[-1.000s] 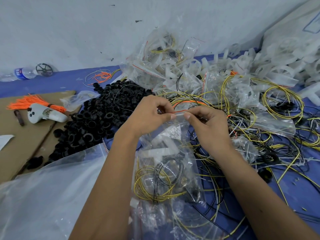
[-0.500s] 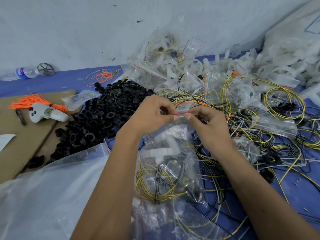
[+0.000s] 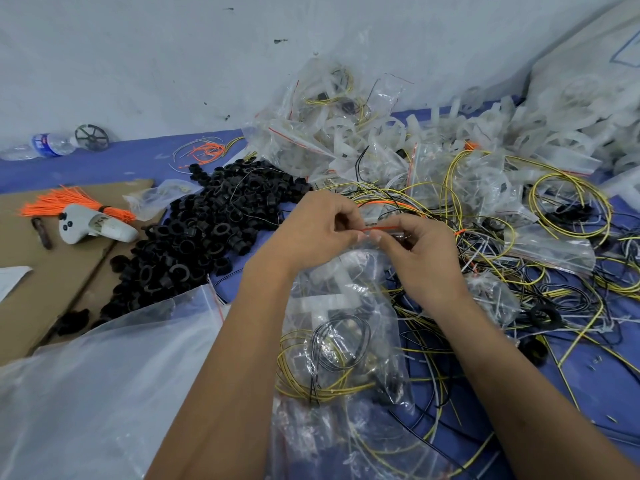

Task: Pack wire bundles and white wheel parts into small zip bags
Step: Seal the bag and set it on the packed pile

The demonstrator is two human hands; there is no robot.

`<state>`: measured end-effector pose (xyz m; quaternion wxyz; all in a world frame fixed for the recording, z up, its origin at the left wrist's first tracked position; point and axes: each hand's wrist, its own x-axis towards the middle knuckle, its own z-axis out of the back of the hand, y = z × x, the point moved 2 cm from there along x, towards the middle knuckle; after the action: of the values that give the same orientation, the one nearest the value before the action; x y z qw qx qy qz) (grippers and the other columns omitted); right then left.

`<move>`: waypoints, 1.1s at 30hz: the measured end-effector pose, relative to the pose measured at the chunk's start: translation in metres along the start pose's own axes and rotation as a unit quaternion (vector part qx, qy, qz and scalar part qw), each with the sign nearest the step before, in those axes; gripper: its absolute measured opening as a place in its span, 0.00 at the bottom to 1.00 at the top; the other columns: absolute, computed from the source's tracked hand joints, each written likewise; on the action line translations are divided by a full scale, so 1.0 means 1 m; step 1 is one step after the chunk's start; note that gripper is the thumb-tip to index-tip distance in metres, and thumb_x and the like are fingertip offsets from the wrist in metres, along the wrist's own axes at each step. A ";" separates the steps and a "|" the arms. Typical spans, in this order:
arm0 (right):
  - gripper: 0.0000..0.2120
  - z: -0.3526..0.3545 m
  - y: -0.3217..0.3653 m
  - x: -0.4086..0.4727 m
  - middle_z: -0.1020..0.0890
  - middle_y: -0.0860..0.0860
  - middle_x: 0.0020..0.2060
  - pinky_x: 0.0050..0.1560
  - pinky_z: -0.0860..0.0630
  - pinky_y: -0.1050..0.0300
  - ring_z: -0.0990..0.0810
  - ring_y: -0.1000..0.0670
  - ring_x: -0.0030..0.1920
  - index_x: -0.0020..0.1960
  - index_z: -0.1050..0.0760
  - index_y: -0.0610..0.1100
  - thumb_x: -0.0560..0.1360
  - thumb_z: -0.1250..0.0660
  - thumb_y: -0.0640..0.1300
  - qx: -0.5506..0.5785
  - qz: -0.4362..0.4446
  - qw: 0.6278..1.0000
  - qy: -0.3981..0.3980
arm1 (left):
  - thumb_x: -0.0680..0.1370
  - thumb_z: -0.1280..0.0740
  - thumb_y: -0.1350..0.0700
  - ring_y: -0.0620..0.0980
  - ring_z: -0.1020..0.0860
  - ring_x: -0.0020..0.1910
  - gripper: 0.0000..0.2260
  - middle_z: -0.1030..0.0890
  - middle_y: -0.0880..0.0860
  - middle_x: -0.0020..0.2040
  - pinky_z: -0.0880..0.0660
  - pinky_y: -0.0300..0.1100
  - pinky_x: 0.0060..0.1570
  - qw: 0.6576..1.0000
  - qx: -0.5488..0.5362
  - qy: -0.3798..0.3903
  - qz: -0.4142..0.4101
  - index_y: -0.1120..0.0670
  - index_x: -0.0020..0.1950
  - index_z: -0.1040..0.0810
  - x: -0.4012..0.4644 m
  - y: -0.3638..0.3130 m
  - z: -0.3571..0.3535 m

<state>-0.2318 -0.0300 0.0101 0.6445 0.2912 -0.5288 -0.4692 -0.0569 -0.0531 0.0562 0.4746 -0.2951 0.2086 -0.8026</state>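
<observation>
A small clear zip bag [image 3: 341, 327] hangs between my hands, holding a yellow-and-black wire bundle [image 3: 325, 362] and a white wheel part [image 3: 323, 303]. My left hand [image 3: 311, 233] pinches the bag's red-lined top edge from the left. My right hand [image 3: 419, 254] pinches the same edge from the right, thumbs nearly touching. Loose yellow and black wires [image 3: 540, 258] sprawl under and right of the bag. White wheel parts [image 3: 485, 133] lie heaped at the back right, with filled zip bags [image 3: 311, 140] behind my hands.
A pile of black plastic rings [image 3: 194, 244] lies to the left. A large clear plastic bag [image 3: 104, 393] covers the near left. Cardboard [image 3: 41, 271] carries orange ties [image 3: 69, 202] and a white controller [image 3: 93, 228]. A water bottle [image 3: 38, 147] lies by the wall.
Both hands stay pinched on the bag's top edge; the fingers have shifted slightly along the seal. The bag hangs in the same place.
</observation>
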 end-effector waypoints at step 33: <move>0.06 -0.003 0.001 -0.001 0.16 0.51 0.39 0.45 0.23 0.58 0.18 0.53 0.41 0.42 0.15 0.45 0.72 0.24 0.34 -0.038 0.040 0.998 0.009 | 0.73 0.22 0.63 0.51 0.18 0.42 0.03 0.16 0.52 0.39 0.21 0.46 0.47 0.999 0.009 -0.008 0.029 0.58 0.42 0.14 -0.009 0.011 0.017</move>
<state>-0.2288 -0.0294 0.0098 0.6780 0.2494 -0.5161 -0.4602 -0.0357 -0.0512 0.0596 0.5022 -0.2907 0.2063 -0.7879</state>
